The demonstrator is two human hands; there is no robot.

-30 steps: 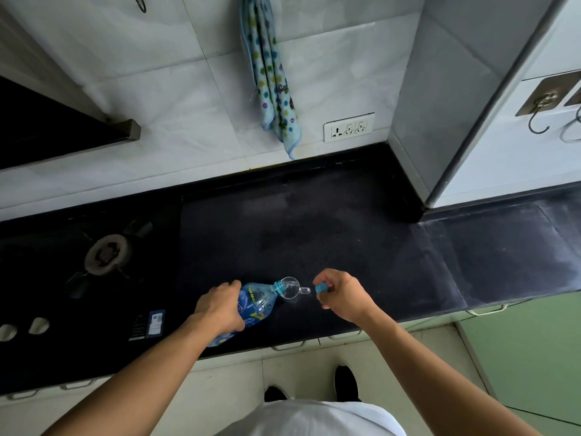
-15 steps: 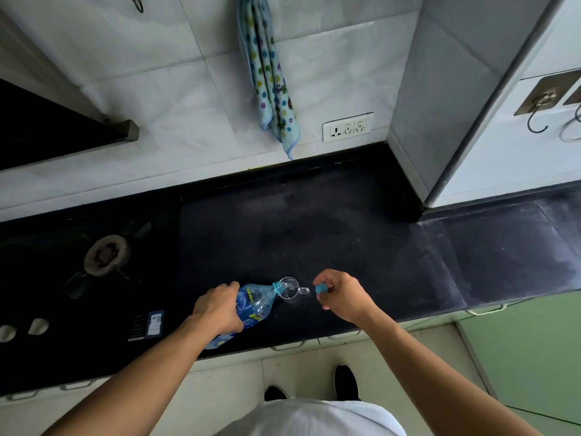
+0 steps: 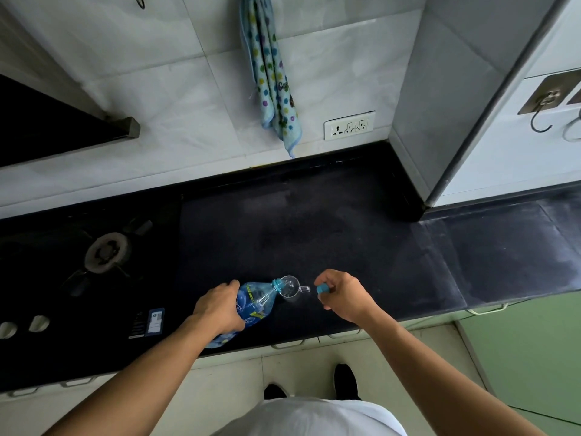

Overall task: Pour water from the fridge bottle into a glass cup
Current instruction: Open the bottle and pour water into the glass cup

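Observation:
A clear plastic water bottle (image 3: pixel 256 302) with a blue label is tipped far over, its open blue neck at the rim of a small glass cup (image 3: pixel 290 287) with a handle on its right side. My left hand (image 3: pixel 218 305) grips the bottle around its middle. The cup stands on the black countertop (image 3: pixel 314 234) near the front edge. My right hand (image 3: pixel 342 295) hovers just right of the cup and pinches the blue bottle cap (image 3: pixel 322 289) between its fingertips. Whether water is flowing is too small to tell.
A gas burner (image 3: pixel 107 251) and stove knobs (image 3: pixel 22 325) lie to the left. A dotted towel (image 3: pixel 275 80) hangs on the tiled wall beside a socket plate (image 3: pixel 349 125). A grey pillar (image 3: pixel 440 105) stands at the back right. The counter runs on to the right.
The bottle stays tipped at the cup with barely any shift. Both hands hold nearly the same positions.

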